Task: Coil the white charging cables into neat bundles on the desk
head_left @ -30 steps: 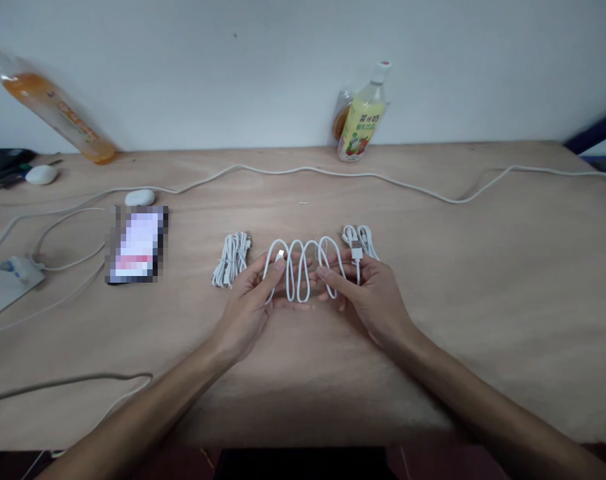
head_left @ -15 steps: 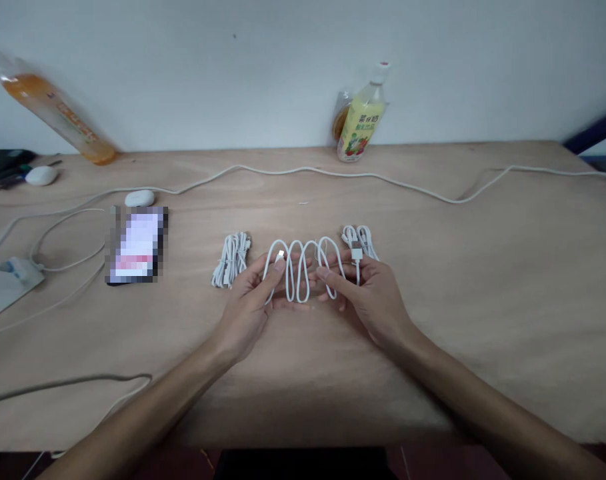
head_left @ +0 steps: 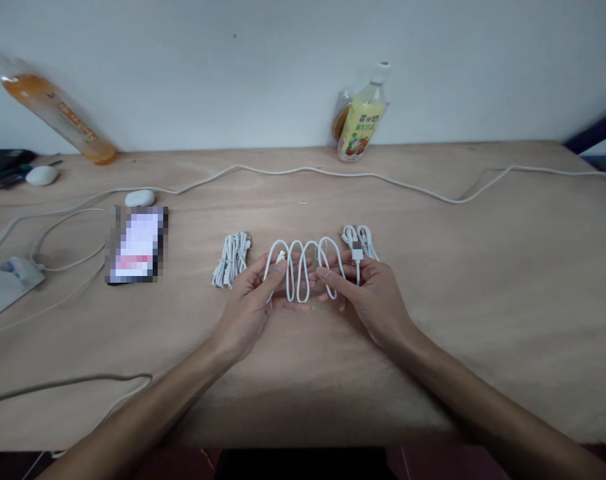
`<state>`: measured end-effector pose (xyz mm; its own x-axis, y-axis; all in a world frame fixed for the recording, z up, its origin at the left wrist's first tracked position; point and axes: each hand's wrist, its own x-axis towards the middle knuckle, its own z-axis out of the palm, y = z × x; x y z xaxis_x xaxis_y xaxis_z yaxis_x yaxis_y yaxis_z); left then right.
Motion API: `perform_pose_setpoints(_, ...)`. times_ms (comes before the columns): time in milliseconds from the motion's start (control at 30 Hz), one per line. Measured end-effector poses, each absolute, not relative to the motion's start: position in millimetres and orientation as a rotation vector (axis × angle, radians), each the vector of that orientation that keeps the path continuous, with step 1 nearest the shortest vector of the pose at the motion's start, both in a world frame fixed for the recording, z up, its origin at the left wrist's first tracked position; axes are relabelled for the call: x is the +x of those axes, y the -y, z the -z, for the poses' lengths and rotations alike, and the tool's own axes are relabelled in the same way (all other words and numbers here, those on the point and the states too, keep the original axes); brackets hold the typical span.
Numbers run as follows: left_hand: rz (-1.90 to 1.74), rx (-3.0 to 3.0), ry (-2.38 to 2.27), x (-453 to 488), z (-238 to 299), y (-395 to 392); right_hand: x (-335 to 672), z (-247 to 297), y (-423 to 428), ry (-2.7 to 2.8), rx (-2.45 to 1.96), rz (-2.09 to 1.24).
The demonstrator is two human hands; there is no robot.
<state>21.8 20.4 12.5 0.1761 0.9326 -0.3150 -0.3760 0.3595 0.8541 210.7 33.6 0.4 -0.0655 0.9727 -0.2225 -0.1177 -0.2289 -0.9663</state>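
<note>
A white USB cable [head_left: 303, 293] is spread in several zigzag loops between my two hands. My left hand [head_left: 253, 287] is closed on its left end, the thumb pressing near the small plug. With thumb and fingers, my right hand [head_left: 367, 290] pinches the loops at the other side, and the larger USB plug sticks up by its index finger. Some fingers of both hands lie behind the loops. Just left of my left hand rests a tied bundle of white cables [head_left: 229, 261]. Another white cable bundle [head_left: 363, 237] lies behind my right hand, partly hidden by it.
A phone [head_left: 137, 247] with a blurred screen lies at the left, a white case [head_left: 139, 198] behind it. One long white cord [head_left: 303, 170] crosses the table's back. A yellow-labelled bottle [head_left: 361, 127] and an orange drink bottle [head_left: 63, 120] lean at the wall.
The small plug in my left hand has turned slightly. Otherwise both hands and the loops stay almost where they were.
</note>
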Motion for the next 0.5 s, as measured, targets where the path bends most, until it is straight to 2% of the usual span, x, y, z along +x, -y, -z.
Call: perform_pose_setpoints(500, -1.053, 0.710, -0.965, 21.8, -11.0, -20.8, 210.9, 1.5, -34.4, 1.027, -1.280, -1.449)
